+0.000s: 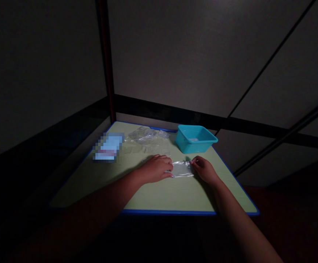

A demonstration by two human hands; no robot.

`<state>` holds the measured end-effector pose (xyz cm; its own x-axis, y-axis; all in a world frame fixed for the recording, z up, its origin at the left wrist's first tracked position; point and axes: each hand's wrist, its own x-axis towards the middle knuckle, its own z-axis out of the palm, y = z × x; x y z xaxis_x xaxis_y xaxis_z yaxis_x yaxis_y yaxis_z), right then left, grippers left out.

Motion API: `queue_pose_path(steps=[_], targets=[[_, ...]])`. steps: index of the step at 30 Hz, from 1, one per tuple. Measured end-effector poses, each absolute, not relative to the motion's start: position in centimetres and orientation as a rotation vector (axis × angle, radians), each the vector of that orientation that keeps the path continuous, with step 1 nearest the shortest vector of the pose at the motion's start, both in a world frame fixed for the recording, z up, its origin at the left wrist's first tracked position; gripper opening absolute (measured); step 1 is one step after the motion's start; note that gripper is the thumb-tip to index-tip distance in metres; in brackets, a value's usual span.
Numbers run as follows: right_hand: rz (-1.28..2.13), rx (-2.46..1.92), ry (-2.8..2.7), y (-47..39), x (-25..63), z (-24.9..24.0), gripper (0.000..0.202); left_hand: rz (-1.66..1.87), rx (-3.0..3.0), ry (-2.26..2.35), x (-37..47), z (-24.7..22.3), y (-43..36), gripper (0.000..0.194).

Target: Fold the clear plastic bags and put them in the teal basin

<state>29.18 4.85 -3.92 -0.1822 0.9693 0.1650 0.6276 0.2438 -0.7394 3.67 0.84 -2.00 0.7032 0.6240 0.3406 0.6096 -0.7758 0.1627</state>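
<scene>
A small clear plastic bag [182,169] lies flat on the table between my two hands, its shiny film catching the light. My left hand [156,169] is at its left end, fingers curled over the film and thumb along the near edge. At the far right corner, my right hand [203,168] pinches the bag's edge between thumb and fingers. Behind my left hand, several clear plastic bags [148,135] are spread loosely in a crumpled pile. A turquoise plastic basket [196,146] stands beyond my right hand, with something small and pale inside that I cannot make out.
The pale green table [164,199] has a blue rim. A blurred-out, light blue rectangular object [109,146] lies near its left edge. Panelled walls [170,54] close in behind and to the left of the table. The room is dim.
</scene>
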Motion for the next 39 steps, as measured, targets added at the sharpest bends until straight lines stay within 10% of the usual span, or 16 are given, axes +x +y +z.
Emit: queue_pose_path(steps=[39], targets=[[0.902, -1.362, -2.068, 4.3, 21.1, 4.8, 0.02, 0.674, 2.619, 0.76, 3.0, -1.9, 0.9, 0.024]])
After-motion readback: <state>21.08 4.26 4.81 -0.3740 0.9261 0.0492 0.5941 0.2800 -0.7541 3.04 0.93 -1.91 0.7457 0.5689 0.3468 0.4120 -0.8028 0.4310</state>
